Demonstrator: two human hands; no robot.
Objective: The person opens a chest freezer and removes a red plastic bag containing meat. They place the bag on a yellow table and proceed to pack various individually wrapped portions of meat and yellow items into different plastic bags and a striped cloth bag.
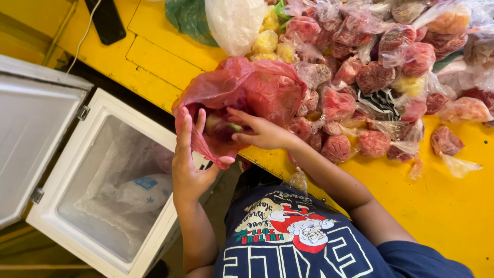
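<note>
Head camera, looking straight down: the left hand (188, 164) is up at the mouth of a red plastic bag (247, 90), fingers straight and close together, thumb pinching the bag's lower lip so the opening stays wide. The right hand (260, 131) comes in from the other side, fingers loosely curled and reaching into that opening, touching a dark reddish packet (224, 128) just inside; whether it actually grips it, I cannot tell. The bag sits at the near edge of the yellow table (442, 206), half hanging over the gap beside it.

Behind and to the right of it, a big heap of small clear bags of red frozen meat (360, 77) covers the table, with a few yellow packets (267, 41) and a white bag (234, 20) at the back. Down on the left, an open chest freezer (98, 206) with frosted walls, a pale blue-printed bag (141, 193) lying inside.

That red bag looks thin, soft and floppy, with no shape of its own, so my call is it wants holding by the rim, film gathered in the fingers. Loaded, it would likely sag heavily, and thin plastic can stretch or tear. The packets look firm, cold and probably slick with frost, best cupped whole rather than pinched by their loose knotted tails.
</note>
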